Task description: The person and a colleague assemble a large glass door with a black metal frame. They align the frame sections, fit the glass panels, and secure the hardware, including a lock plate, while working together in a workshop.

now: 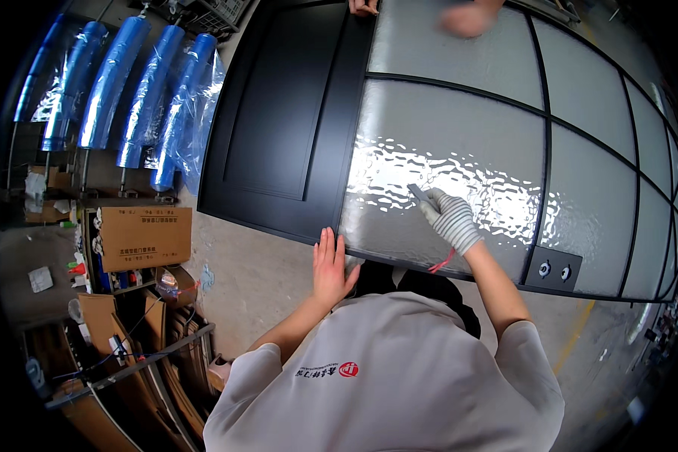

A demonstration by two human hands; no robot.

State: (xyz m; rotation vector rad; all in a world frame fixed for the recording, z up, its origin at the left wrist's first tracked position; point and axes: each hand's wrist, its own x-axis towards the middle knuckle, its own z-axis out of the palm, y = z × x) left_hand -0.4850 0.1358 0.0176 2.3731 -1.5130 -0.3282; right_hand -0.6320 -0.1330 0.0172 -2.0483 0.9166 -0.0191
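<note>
A large black-framed door point(279, 105) lies flat before me, a solid panel at its left and textured glass panes point(459, 113) divided by black bars to the right. My left hand point(329, 267) is bare; its fingers are stretched out flat on the door's near edge. In a striped knit glove, my right hand point(450, 218) grips a small flat grey tool point(416, 193) over the near glass pane, its exact kind unclear. Red strands point(442, 261) hang at the glove's cuff. A dark plate with two round fittings point(555, 270) sits at the near edge, right of this hand.
Across the door are another person's hands, one point(364, 7) at the frame and one blurred point(468, 19) over glass. Rolls of blue plastic film point(114, 83) stand at the far left. Below them are a cardboard box point(146, 239) and a rack of cardboard sheets point(139, 354).
</note>
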